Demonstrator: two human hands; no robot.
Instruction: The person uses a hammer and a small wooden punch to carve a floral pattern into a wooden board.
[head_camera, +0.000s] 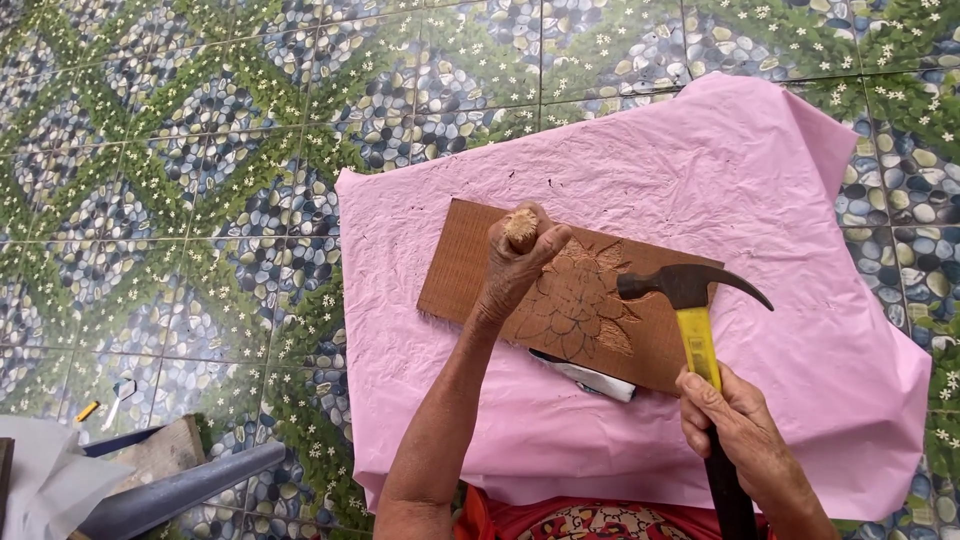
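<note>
1. One chisel is gripped upright in the clenched left hand over one carved board (flower outline visible).
2. One hammer is clasped by the right hand, head beside the chisel.
3. One pink sheet lies beneath the board.

Soft, even daylight is falling across the whole scene, keeping colours bright and glare absent. The pink paper sheet is showing its creases through faint shading only. A thin shadow is lying beneath the hammer on the carved wooden board. Focus is holding sharp centrally; the patterned floor tiles are bowing slightly toward the edges.
</note>
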